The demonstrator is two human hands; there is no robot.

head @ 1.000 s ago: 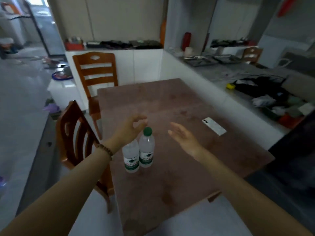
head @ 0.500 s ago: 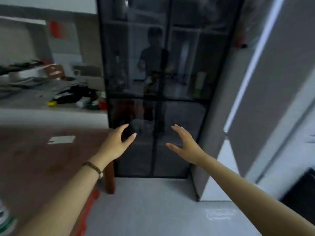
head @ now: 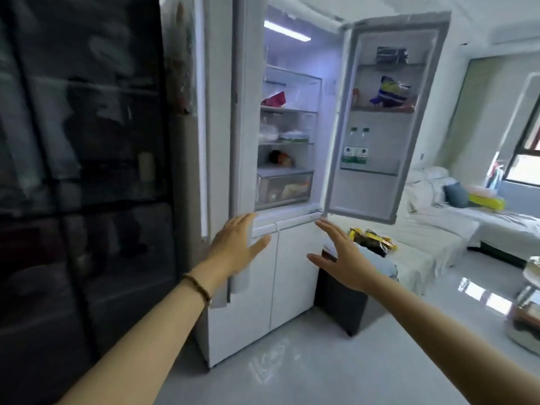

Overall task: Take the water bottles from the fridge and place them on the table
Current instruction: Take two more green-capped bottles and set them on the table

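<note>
A white fridge (head: 287, 258) stands ahead with its upper right door (head: 380, 197) swung open. Two clear water bottles (head: 355, 149) with green caps and green labels stand side by side on the lower shelf of that door. My left hand (head: 236, 249) is held out with fingers spread, in front of the fridge's lower doors and empty. My right hand (head: 343, 255) is also empty with fingers apart, below the open door's bottom edge. Both hands are well below the bottles. The table is out of view.
A dark glass cabinet (head: 81, 171) fills the left. A dark stool (head: 344, 299) with snack packets (head: 371, 238) stands right of the fridge. Behind it are a white sofa (head: 438, 229) and a small round table (head: 529, 302) at the far right. The fridge shelves (head: 287, 127) hold food.
My view has swung right, from the table with two bottles, past the dark cabinet, to the open fridge. Both hands have stayed empty and spread out in front of me.
</note>
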